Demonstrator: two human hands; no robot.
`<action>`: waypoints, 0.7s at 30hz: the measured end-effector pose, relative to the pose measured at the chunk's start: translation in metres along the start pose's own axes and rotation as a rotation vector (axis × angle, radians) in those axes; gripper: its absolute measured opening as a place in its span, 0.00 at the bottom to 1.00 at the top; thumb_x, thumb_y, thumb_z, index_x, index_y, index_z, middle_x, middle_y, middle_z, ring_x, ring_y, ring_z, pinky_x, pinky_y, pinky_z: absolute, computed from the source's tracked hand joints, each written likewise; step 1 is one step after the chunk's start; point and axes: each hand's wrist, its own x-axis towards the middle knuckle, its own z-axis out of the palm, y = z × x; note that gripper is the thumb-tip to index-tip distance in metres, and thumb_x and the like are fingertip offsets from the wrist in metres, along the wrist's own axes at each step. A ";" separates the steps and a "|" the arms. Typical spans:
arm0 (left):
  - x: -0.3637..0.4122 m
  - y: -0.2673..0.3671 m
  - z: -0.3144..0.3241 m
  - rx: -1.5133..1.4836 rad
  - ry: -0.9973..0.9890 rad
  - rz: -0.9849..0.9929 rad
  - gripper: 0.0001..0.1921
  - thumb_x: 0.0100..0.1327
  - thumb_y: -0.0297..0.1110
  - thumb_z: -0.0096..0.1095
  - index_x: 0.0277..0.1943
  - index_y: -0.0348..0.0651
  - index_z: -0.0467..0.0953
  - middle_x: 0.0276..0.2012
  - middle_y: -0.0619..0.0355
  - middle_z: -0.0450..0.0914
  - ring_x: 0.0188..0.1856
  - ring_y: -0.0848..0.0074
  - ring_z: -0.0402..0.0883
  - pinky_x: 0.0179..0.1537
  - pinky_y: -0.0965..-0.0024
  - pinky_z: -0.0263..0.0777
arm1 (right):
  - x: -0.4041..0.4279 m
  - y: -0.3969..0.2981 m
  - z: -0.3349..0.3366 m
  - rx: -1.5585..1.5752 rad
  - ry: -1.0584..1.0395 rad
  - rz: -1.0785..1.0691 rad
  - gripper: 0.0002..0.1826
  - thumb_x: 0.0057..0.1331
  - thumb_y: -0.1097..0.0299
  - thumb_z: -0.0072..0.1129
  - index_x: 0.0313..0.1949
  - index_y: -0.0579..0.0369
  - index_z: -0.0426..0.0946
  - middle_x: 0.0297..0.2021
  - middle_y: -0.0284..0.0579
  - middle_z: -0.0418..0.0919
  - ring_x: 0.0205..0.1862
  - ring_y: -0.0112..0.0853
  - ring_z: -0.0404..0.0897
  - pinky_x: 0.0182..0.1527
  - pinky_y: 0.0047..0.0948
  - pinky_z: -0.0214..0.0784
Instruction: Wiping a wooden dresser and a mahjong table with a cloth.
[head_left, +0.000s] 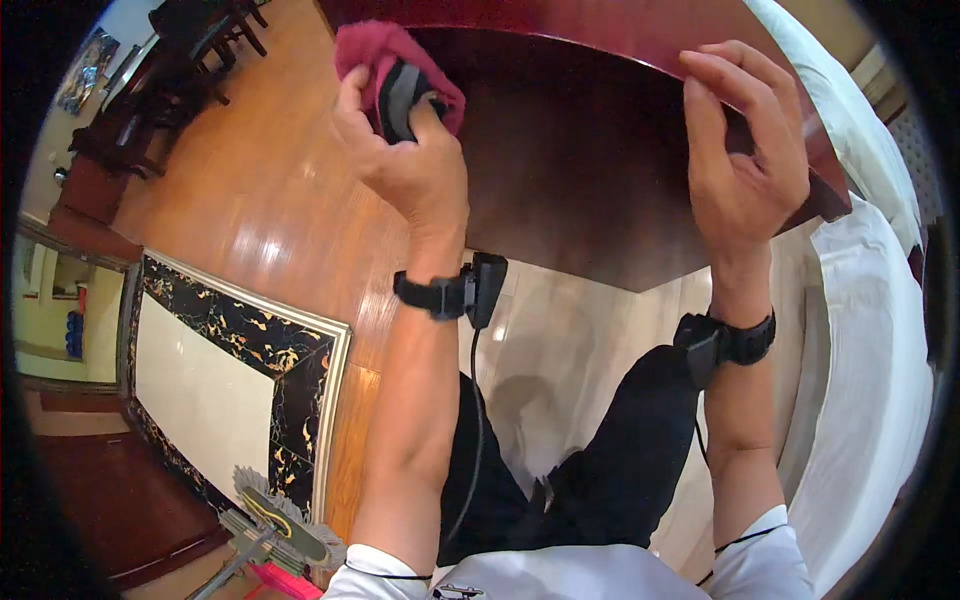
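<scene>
My left hand (409, 161) is closed around a crumpled dark pink cloth (375, 46), together with a black and grey item (405, 94) whose kind I cannot tell. Both are held up at the left end of a dark reddish wooden piece of furniture (570, 172) with a glossy red-brown top edge. My right hand (746, 142) is raised over the right part of that furniture, fingers apart and bent, thumb near the forefinger, holding nothing. Each wrist wears a black strap with a small device and a cable.
White bedding (862, 360) lies along the right side. At lower left a grey mop (277, 517) stands near a pink dustpan (281, 581). Dark wooden chairs (195, 45) are at upper left. A black marble border (247, 341) frames a pale floor panel; wooden flooring (255, 187) surrounds it.
</scene>
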 end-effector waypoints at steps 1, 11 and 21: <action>-0.011 -0.010 0.000 0.094 0.006 -0.018 0.25 0.57 0.18 0.65 0.60 0.34 0.76 0.55 0.41 0.80 0.58 0.49 0.80 0.62 0.55 0.72 | 0.001 0.008 0.001 -0.054 -0.032 -0.005 0.08 0.65 0.82 0.67 0.43 0.59 0.87 0.44 0.45 0.86 0.48 0.35 0.84 0.52 0.30 0.76; -0.102 -0.070 -0.033 0.164 -0.146 -0.391 0.25 0.55 0.15 0.58 0.58 0.31 0.74 0.55 0.41 0.80 0.62 0.51 0.78 0.66 0.54 0.69 | -0.013 0.039 0.023 -0.332 0.049 -0.102 0.07 0.60 0.73 0.68 0.38 0.46 0.85 0.39 0.34 0.86 0.43 0.34 0.83 0.44 0.34 0.70; -0.027 -0.055 0.001 0.263 -0.057 0.171 0.34 0.54 0.20 0.64 0.66 0.33 0.63 0.60 0.41 0.69 0.66 0.48 0.68 0.73 0.50 0.57 | -0.018 0.039 0.020 -0.338 0.022 -0.164 0.09 0.62 0.78 0.67 0.41 0.52 0.86 0.41 0.39 0.88 0.43 0.36 0.83 0.46 0.33 0.72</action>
